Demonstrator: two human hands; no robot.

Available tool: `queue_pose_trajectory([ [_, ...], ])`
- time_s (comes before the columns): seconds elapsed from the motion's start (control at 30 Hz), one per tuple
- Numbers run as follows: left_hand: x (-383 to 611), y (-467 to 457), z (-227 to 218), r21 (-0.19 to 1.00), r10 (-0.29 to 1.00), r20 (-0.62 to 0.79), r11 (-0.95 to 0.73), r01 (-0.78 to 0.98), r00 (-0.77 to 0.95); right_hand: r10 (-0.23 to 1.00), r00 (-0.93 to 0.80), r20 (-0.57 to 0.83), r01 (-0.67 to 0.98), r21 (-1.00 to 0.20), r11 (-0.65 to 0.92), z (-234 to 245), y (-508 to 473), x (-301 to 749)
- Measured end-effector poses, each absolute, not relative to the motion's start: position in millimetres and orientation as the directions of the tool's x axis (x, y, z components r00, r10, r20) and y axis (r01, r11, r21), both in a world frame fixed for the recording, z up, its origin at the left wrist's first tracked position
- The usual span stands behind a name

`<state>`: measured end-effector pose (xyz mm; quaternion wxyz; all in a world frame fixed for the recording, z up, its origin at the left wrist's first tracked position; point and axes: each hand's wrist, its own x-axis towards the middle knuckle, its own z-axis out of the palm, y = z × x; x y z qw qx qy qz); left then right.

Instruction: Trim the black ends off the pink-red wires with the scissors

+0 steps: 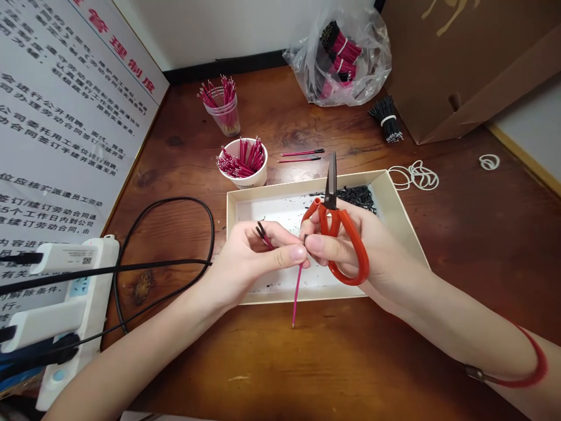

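The left hand [252, 257] pinches a pink wire [297, 292] over the tray's [397, 202] near edge, mid-desk. The right hand [355, 242] grips red scissors [335, 228] and pinches the wire too. Behind the tray, the white cup [245, 169] looks full of done wires. The bag [346, 58] at the desk's back edge holds more bundles.

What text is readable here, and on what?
"管理制度": red heading on the white poster.
Poster's black body text: Chinese, skewed and cropped, not reliably readable.
Print and QR code on the white adapter: too small to read.
Gold mark on the brown box: cropped, unreadable.
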<state>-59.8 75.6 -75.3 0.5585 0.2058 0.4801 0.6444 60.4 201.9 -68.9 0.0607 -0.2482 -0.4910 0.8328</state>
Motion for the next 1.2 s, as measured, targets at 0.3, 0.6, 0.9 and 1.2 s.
queue_pose_trajectory([
  [0.3, -60.2, 75.4, -74.6, 0.811, 0.915, -0.301, 0.097, -0.578, -0.268, 0.349, -0.869, -0.351, 0.130, -0.842, -0.523, -71.1, 201.7, 58.1],
  [0.6, -60.3, 74.5, -78.6, 0.812, 0.887, -0.340, 0.110, -0.572, -0.312, 0.361, -0.849, -0.386, 0.161, -0.840, -0.518, -70.7, 201.9, 58.0],
  [0.9, -60.9, 74.8, -78.4, 0.827, 0.839, -0.403, 0.163, -0.539, -0.365, 0.390, -0.846, -0.364, 0.170, -0.877, -0.450, -73.3, 201.1, 57.3],
  [1.2, -58.1, 79.3, -79.7, 0.887, 0.802, -0.437, 0.307, -0.346, -0.407, 0.229, -0.959, -0.168, 0.223, -0.944, 0.242, -40.3, 251.2, 76.7],
])
